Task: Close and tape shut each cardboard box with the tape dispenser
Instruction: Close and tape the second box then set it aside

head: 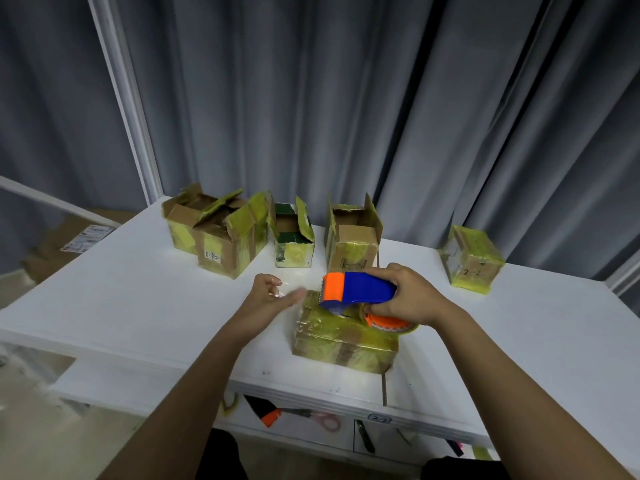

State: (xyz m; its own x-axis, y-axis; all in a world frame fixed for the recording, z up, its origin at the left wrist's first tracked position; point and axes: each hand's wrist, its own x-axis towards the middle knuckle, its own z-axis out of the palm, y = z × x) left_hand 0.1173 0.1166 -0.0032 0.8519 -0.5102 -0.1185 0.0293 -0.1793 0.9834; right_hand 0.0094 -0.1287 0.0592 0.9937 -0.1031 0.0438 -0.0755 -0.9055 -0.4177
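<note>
Two hands work over our closed cardboard box (pixel 344 337) on the white bench (pixel 138 306): our right hand (pixel 403 294) grips the blue-and-orange tape dispenser (pixel 356 289) atop it, while our left hand (pixel 273 294), fingers loosely spread, hovers just beside; open boxes (pixel 221 233) stand beyond.

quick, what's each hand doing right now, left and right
Left hand: open, fingers loosely spread, blurred, beside the closed box; appears to hold nothing.
Right hand: gripping the tape dispenser over that box.
</note>
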